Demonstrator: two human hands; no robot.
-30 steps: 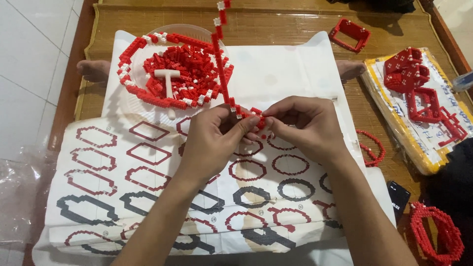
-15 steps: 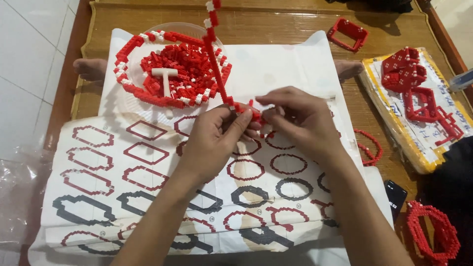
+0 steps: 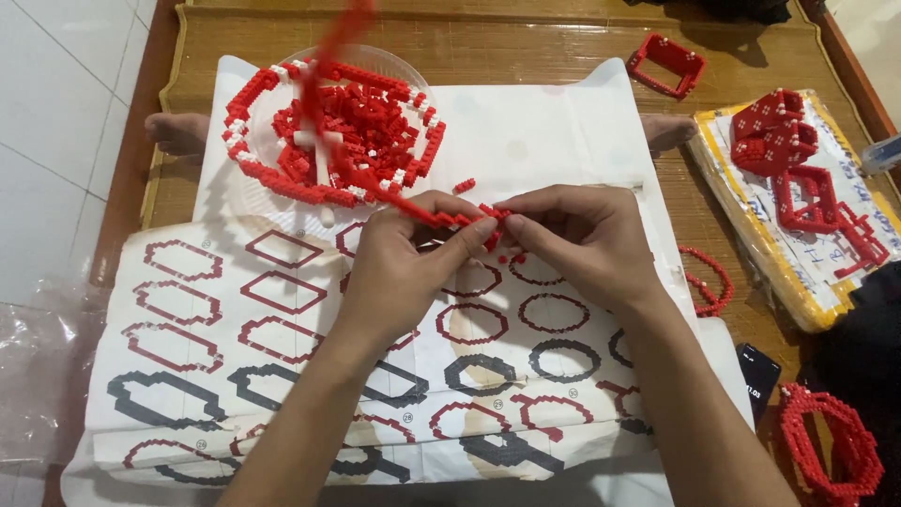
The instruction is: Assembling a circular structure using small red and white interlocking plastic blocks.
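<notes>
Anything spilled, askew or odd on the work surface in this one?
A few loose red bricks lie on the white sheet outside the clear bowl. The long red brick strip held by both hands is motion-blurred. Otherwise nothing stands out.

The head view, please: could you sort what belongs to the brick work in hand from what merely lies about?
In hand:
left hand
right hand
red brick strip
bowl of red and white bricks
printed pattern sheet

Lying about:
square red frame
red ring
dark phone
</notes>
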